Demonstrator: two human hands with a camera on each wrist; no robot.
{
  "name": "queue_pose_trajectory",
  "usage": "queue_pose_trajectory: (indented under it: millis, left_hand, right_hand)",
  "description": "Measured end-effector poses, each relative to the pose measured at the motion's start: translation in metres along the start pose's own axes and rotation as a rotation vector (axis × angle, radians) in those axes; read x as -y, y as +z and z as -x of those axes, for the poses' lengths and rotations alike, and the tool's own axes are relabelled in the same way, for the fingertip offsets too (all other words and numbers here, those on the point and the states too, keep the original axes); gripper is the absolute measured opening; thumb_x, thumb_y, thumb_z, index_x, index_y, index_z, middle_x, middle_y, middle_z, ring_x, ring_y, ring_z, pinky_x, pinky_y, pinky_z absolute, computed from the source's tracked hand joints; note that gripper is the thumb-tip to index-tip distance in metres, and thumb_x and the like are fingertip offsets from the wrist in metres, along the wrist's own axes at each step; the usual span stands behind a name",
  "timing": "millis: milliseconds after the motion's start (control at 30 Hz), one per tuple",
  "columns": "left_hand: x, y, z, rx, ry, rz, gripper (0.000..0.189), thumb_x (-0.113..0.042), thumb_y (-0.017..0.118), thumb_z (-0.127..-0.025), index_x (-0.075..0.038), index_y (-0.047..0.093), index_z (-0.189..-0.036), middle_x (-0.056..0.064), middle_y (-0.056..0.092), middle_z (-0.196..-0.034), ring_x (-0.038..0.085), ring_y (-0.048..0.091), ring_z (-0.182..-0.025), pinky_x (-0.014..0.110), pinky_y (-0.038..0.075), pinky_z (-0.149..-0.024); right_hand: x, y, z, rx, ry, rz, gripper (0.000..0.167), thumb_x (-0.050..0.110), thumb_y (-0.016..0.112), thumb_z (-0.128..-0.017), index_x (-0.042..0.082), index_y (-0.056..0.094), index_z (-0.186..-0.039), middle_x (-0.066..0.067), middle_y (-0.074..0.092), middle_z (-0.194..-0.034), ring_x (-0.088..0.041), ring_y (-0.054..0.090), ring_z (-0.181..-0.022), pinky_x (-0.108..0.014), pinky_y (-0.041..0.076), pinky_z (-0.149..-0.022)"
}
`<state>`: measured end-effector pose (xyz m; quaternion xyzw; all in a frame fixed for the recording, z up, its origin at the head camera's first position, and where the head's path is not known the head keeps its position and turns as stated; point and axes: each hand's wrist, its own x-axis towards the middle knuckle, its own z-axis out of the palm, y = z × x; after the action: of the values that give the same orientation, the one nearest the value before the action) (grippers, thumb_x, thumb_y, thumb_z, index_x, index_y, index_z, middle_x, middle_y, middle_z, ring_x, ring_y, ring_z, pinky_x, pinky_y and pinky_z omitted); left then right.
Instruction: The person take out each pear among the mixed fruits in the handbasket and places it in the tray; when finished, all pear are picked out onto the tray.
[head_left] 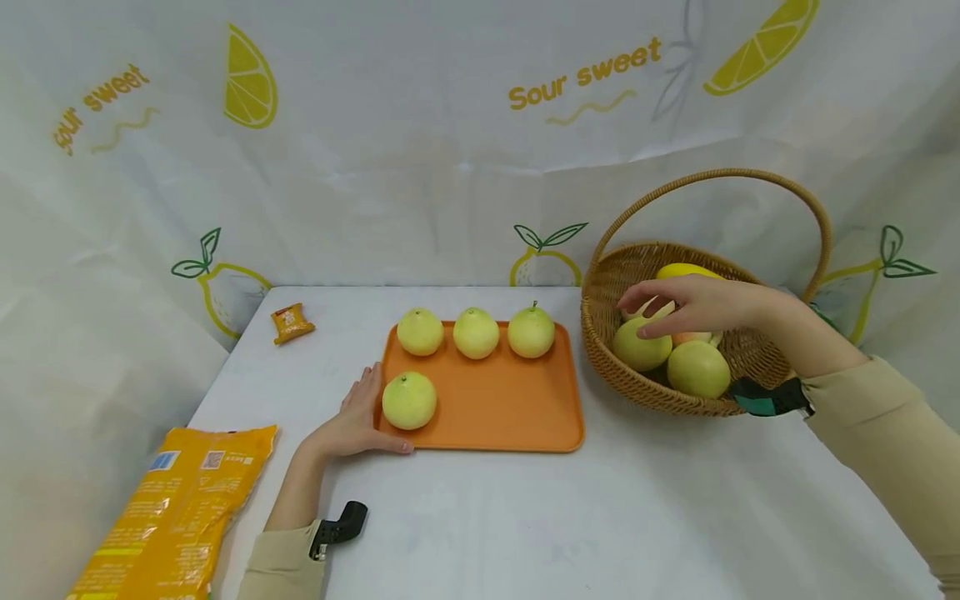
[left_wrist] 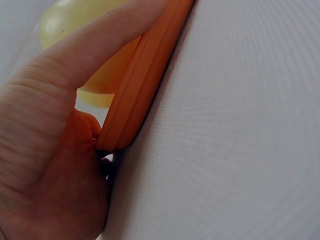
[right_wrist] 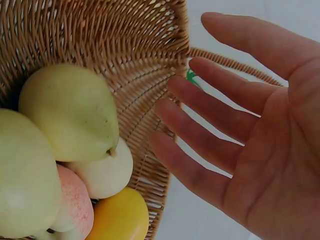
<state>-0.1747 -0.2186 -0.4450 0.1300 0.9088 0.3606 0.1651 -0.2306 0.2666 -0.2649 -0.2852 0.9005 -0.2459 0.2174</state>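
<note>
My left hand (head_left: 358, 421) holds the near left corner of an orange tray (head_left: 495, 408), thumb along the front edge and fingers along the left side. In the left wrist view the thumb crosses the tray's rim (left_wrist: 135, 95). Three round yellow-green pears line the tray's back edge, the middle pear (head_left: 476, 333) among them. Another pear (head_left: 409, 401) sits at the front left, beside my left hand. Over the wicker basket (head_left: 622, 379) hovers my right hand (head_left: 693, 303), holding nothing, its fingers spread apart in the right wrist view. Below it lie green pears (right_wrist: 70, 112).
Also in the basket are a pinkish peach (right_wrist: 75, 200) and a yellow fruit (right_wrist: 122, 215). The basket's tall handle (head_left: 720, 173) arches above it. A small orange packet (head_left: 292, 322) lies at the back left, a large orange bag (head_left: 176, 508) at the front left.
</note>
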Motion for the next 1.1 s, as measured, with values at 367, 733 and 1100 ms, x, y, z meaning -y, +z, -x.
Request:
queue_pose_trajectory:
  millis: [367, 733, 1100]
  left_hand:
    - [0.0, -0.001, 0.001, -0.001, -0.01, 0.013, 0.14, -0.048, 0.087, -0.067, -0.001, -0.011, -0.154, 0.021, -0.01, -0.16, 0.038, -0.013, -0.146, 0.058, -0.006, -0.114]
    - [-0.001, 0.0, 0.0, 0.003, -0.008, 0.002, 0.14, -0.051, 0.086, -0.066, -0.002, -0.011, -0.154, 0.02, -0.009, -0.161, 0.035, -0.012, -0.147, 0.056, -0.006, -0.115]
    - [0.001, 0.0, -0.001, -0.005, 0.002, -0.002, 0.141, -0.051, 0.087, -0.065, -0.003, -0.01, -0.154, 0.019, -0.009, -0.161, 0.032, -0.012, -0.147, 0.054, -0.006, -0.115]
  right_hand:
    - [-0.027, -0.009, -0.019, 0.129, 0.096, 0.039, 0.061, 0.022, 0.071, -0.09, -0.002, 0.045, -0.139, -0.024, 0.045, -0.14, -0.045, 0.043, -0.125, -0.052, 0.042, -0.099]
    - [-0.044, -0.002, -0.029, 0.169, 0.149, 0.05, 0.062, 0.02, 0.075, -0.085, -0.002, 0.049, -0.137, -0.026, 0.046, -0.138, -0.046, 0.042, -0.125, -0.055, 0.04, -0.099]
    - [-0.047, 0.007, -0.035, 0.097, 0.136, 0.099, 0.062, 0.02, 0.081, -0.079, 0.001, 0.055, -0.133, -0.023, 0.052, -0.133, -0.04, 0.048, -0.12, -0.054, 0.041, -0.096]
